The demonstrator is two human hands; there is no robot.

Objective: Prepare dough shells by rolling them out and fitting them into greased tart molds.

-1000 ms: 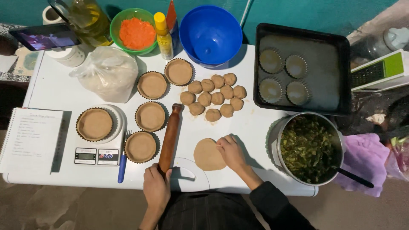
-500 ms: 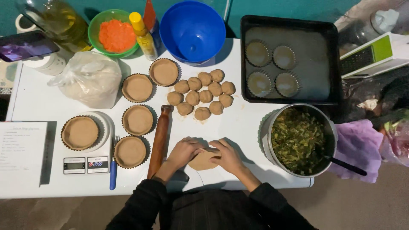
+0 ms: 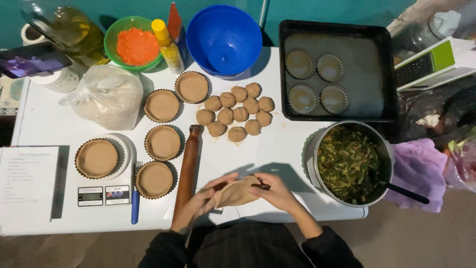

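Observation:
Both hands hold a flat round of brown dough [image 3: 237, 192] lifted just off the white table [image 3: 277, 149] near its front edge. My left hand [image 3: 204, 197] grips the disc's left rim and my right hand [image 3: 274, 191] its right rim. A wooden rolling pin [image 3: 187, 168] lies lengthwise just left of my left hand. Several brown dough balls [image 3: 237, 115] sit in a cluster behind the hands.
Several dough-lined tart tins [image 3: 162, 143] stand at the left, one on a kitchen scale [image 3: 101, 191]. A pot of cooked greens [image 3: 349, 161] sits at the right. A black baking tray [image 3: 337, 74], blue bowl [image 3: 223, 37], green bowl of orange shreds [image 3: 135, 44] and flour bag [image 3: 106, 97] line the back.
My left hand let go of the rolling pin and joined the right on the rolled dough. Both hands then lifted the disc off the table.

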